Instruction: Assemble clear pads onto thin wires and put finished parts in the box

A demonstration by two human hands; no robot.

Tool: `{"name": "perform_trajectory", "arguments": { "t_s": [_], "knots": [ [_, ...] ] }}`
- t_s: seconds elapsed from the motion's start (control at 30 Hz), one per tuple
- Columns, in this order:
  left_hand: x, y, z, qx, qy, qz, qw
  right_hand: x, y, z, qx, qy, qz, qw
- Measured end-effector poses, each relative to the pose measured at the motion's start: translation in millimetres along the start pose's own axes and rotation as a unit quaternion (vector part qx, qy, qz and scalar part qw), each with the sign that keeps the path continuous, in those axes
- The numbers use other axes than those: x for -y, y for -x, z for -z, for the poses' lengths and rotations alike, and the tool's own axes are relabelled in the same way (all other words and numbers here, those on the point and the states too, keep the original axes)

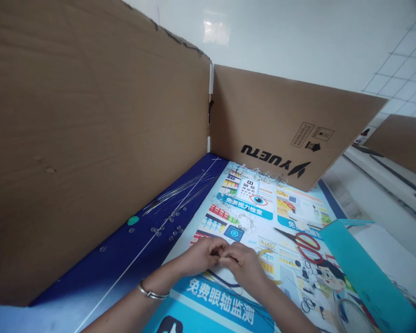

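Note:
My left hand point(204, 254), with a metal bangle point(151, 292) on its wrist, meets my right hand point(242, 262) fingertip to fingertip above the printed sheet. Both hands are closed in a pinch; what lies between the fingers is hidden or too small to make out. Dark thin strands run beneath and beside my right hand. A curved yellow thing point(264, 253) shows just past that hand. Beyond the hands, a small tangle of clear beaded pieces point(246, 223) lies on the sheet. To the right rest scissors point(309, 249) with red handles and dark blades.
Cardboard panels point(298, 134) stand at the left and back. Loose clear beads point(173, 229), thin wires point(183, 189) and a green blob point(133, 220) lie on the blue strip. More clear pieces point(260, 175) line the back panel. At right are a teal box point(358, 263) and a round clear container point(350, 317).

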State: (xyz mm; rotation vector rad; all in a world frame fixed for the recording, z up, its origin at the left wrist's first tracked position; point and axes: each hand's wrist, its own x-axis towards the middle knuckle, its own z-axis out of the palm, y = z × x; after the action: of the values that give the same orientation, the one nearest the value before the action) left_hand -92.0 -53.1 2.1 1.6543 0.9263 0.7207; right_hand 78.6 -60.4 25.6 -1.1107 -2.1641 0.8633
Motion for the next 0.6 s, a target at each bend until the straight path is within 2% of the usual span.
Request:
{"name": "perform_trajectory", "arguments": {
  "t_s": [0.17,0.3,0.43,0.6],
  "knots": [
    [-21,6,0.9,0.010,0.073,-0.010,0.997,7,-2,12,-0.045,-0.105,-0.030,0.993],
    [-25,9,-4.1,0.037,0.158,0.011,0.987,5,-2,16,-0.050,-0.150,-0.032,0.987],
    [-21,9,-12.3,0.040,0.283,0.065,0.956,1,-2,17,-0.042,-0.178,-0.029,0.983],
    [-17,8,-19.7,0.029,0.393,0.091,0.915,5,-4,24,-0.011,-0.206,-0.022,0.978]
  ]
}}
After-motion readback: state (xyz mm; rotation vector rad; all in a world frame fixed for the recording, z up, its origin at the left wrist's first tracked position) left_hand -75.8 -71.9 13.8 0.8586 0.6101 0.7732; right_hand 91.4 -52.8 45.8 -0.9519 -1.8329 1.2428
